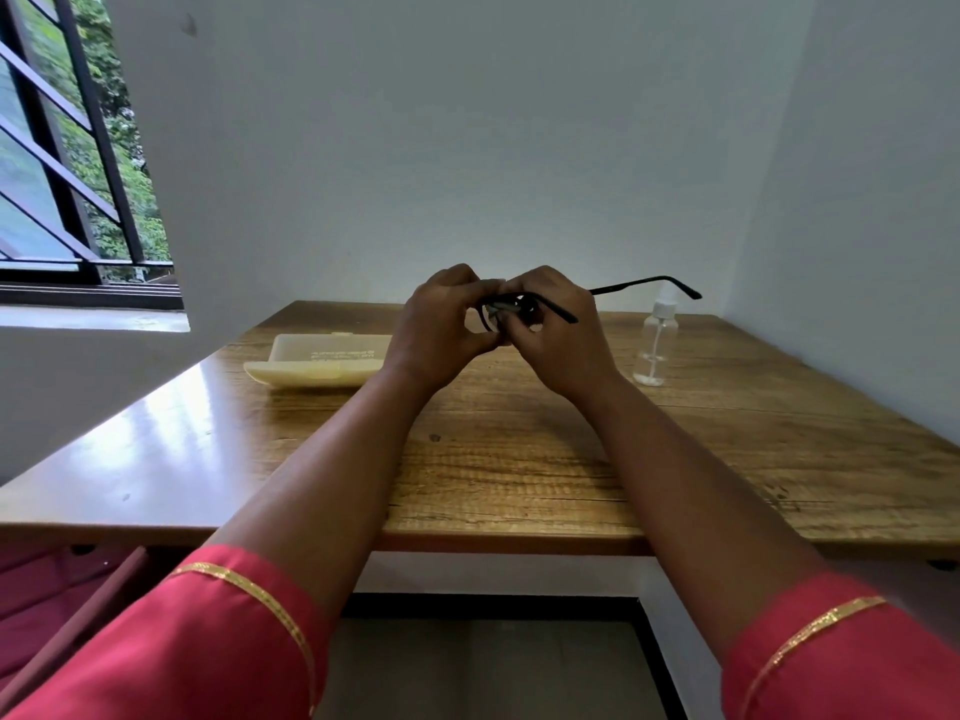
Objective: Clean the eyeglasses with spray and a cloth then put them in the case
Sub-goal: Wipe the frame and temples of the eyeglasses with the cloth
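Eyeglasses, thin black frame (644, 283): held above the table at frame centre, one temple reaching right. Ordered by size, we list a wooden table with grained brown top (519, 459); pale yellow oblong plastic case (317, 363), left of centre, lying on the table; clear plastic spray bottle (655, 345), upright at right. Our left hand (436, 330) and right hand (561, 335) close on the glasses, fingers curled; a grey scrap between them, perhaps the cloth, we cannot identify.

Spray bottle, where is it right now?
In the head view the clear spray bottle stands upright on the right side of the wooden table, near the wall, just right of the right hand.
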